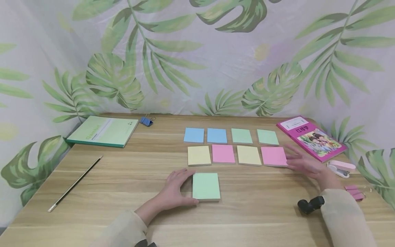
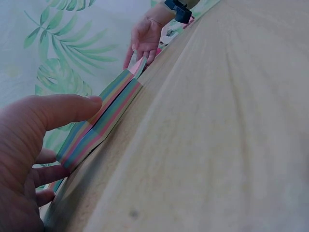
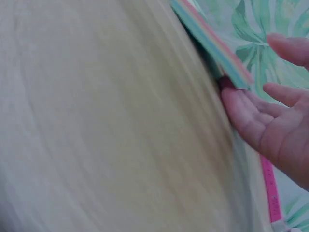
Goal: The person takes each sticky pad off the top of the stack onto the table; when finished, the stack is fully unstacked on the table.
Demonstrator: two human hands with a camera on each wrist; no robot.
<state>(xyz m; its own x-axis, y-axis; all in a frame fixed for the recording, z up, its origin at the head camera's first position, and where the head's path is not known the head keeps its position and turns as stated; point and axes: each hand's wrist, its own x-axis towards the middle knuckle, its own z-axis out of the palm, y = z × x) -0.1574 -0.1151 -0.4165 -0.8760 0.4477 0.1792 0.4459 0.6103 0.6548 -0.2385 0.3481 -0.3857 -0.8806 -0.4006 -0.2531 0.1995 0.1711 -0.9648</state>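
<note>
Your left hand (image 1: 176, 190) rests on the wooden desk (image 1: 123, 185) with its fingers curled round the left edge of the pale green square sticky-note pad (image 1: 206, 186), which lies flat on its own at the front of the desk, near you. In the left wrist view your thumb lies along the pad's top while the fingers wrap its side, and the striped, many-coloured edges of the sheets show.

Your right hand (image 1: 303, 164) lies with fingers straight and loosely spread, holding nothing, its fingertips touching the right edge of the pink square sticky-note pad (image 1: 274, 156) at the right end of the middle row. The right wrist view is blurred, but it shows the palm facing that pad's corner.

Behind the green pad the other pads sit in two rows. In the far row stand two blue pads (image 1: 205, 135) and two mint green pads (image 1: 254, 136); in the nearer row, from the left, a yellow pad (image 1: 199, 155), a second pink pad (image 1: 223, 153), another yellow pad (image 1: 248, 155), then the pink one at your fingers.

Just right of your right hand lies a pink-covered illustrated book (image 1: 311, 138), and nearer you a pale pink stapler (image 1: 339, 168) and a pink binder clip (image 1: 355, 192). On the left side of the desk are a green softcover notebook (image 1: 103, 131), a blue binder clip (image 1: 146, 120) just beside it, and a dark slim pencil (image 1: 75, 183) lying aslant.
</note>
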